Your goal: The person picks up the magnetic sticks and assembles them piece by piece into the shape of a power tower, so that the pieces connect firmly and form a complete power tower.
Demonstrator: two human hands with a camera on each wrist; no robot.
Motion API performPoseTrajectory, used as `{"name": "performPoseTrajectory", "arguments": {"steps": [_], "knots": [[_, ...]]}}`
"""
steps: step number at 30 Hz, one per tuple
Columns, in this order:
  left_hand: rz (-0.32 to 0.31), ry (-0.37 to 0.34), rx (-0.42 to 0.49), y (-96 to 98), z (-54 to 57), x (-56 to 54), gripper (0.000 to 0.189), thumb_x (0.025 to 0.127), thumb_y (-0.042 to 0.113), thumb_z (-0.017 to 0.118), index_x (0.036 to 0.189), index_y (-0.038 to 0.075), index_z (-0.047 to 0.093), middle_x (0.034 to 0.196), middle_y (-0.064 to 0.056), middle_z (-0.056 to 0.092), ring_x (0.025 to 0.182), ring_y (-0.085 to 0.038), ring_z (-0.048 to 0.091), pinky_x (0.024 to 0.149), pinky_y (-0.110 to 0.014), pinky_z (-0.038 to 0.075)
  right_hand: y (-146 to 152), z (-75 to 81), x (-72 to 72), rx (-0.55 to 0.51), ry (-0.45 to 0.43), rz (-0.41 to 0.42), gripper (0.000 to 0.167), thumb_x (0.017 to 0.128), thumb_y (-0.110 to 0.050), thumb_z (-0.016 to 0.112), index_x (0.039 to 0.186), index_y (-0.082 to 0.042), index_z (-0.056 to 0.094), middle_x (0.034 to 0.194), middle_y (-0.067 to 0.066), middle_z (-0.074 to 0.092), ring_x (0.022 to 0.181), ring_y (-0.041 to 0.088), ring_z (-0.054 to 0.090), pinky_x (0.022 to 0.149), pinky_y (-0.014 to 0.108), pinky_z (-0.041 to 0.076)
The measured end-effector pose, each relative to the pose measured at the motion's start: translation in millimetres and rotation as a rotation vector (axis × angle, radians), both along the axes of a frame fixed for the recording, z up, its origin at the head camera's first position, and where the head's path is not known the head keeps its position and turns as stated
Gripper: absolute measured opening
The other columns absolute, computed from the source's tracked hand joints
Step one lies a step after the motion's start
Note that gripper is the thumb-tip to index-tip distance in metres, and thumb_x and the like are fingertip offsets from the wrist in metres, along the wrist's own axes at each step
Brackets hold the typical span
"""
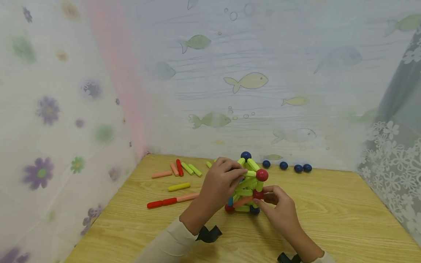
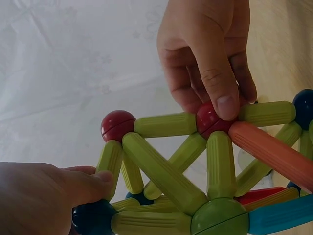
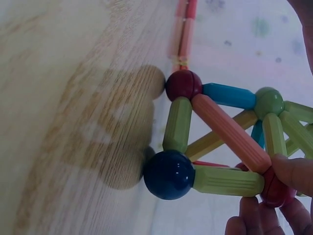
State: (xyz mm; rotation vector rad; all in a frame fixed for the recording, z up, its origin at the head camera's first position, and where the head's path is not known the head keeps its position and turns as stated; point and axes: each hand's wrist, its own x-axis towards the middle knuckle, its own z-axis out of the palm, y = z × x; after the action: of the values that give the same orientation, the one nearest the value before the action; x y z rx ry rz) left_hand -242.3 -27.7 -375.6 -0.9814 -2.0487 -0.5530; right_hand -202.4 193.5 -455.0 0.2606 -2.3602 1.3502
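Your right hand is closed in a pinch on a red ball of the frame, which stands on the table. Your left hand, also closed, pinches a green rod higher up. Beyond lie loose rods, leftward, and four blue balls, before a fish-print cloth.

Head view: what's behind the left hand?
Partly visible: a yellow-green rod at its upper left, a peach rod by the wrist, the ball-and-rod frame to its right. Anything fully behind the left hand is hidden.
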Motion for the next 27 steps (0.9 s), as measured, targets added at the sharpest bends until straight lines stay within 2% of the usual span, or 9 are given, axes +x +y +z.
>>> {"name": "performPoseTrajectory", "arguments": {"steps": [14,17,22,27], "knots": [[-0.02,-0.009,0.012,-0.7,0.8,-0.2,0.019,0.089,0.014,0.083,0.108,0.017,0.083,0.108,0.002,0.075,0.105,-0.018,0.063,0.095,-0.028,0.055,1,-1.4,-1.8,0.014,0.006,-0.001,0.033,0.088,-0.022,0.085,0.114,-0.014,0.068,0.111,0.001,0.072,0.097,0.017,0.076,0.085,0.032,0.062],[-0.054,-0.068,0.036,-2.6,1.4,-1.6,0.02,0.089,0.013,0.083,0.109,0.017,0.082,0.109,0.002,0.076,0.106,-0.018,0.062,0.093,-0.027,0.055,1,-0.1,-1.1,0.009,0.0,0.002,0.033,0.088,-0.022,0.085,0.114,-0.013,0.068,0.111,0.002,0.073,0.097,0.018,0.076,0.085,0.032,0.062],[-0.129,-0.232,0.102,-11.0,1.6,-8.9,0.021,0.093,0.021,0.08,0.115,0.018,0.079,0.115,0.005,0.075,0.108,-0.013,0.061,0.088,-0.025,0.056,0,1.5,0.3,-0.005,-0.015,0.003,0.032,0.088,-0.022,0.085,0.114,-0.012,0.068,0.111,0.004,0.073,0.097,0.019,0.076,0.085,0.031,0.062],[-0.195,-0.349,0.193,-24.7,5.3,-16.8,0.023,0.098,0.029,0.074,0.116,0.016,0.078,0.119,0.006,0.073,0.107,-0.01,0.066,0.086,-0.031,0.058,0,1.4,-0.7,-0.004,-0.04,-0.005,0.033,0.088,-0.024,0.085,0.114,-0.013,0.068,0.112,0.002,0.073,0.097,0.017,0.075,0.084,0.025,0.06]]}}
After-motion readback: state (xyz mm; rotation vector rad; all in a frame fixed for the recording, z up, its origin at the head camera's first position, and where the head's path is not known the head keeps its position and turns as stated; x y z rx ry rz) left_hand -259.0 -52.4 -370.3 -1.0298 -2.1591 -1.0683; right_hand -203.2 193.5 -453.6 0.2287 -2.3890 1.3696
